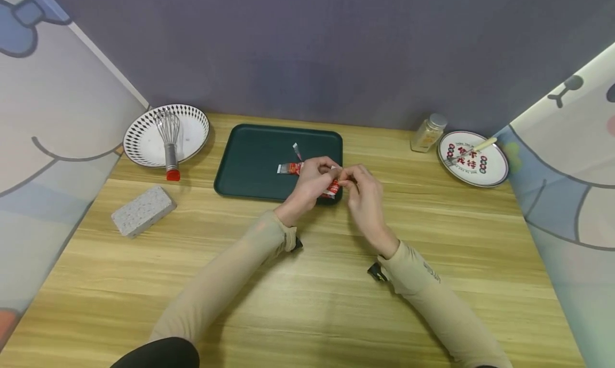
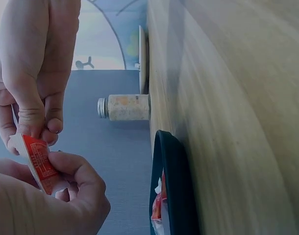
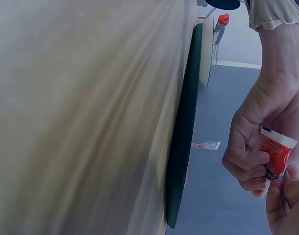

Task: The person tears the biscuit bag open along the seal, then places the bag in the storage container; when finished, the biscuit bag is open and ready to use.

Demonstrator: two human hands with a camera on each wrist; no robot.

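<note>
A small red-and-white packet [image 2: 41,164] with a serrated end is held above the right side of a dark green tray [image 1: 250,167]. My left hand [image 1: 312,182] grips the packet's body between thumb and fingers. At one end, the thumb and fingertips of my right hand [image 1: 365,197] pinch its edge. On the tray lies another red packet [image 1: 290,168], partly hidden behind the left hand. A narrow silvery-red packet [image 1: 297,150] sticks up beside it. More red wrapping [image 2: 157,203] shows inside the tray in the left wrist view.
To the left are a patterned plate [image 1: 144,143] bearing a whisk [image 1: 170,143] and a grey speckled block [image 1: 144,210]. At the back right stand a lidded jar [image 1: 428,133] and a small plate [image 1: 495,170] with a fork [image 1: 473,150]. A grey partition [image 1: 307,53] borders the table's back.
</note>
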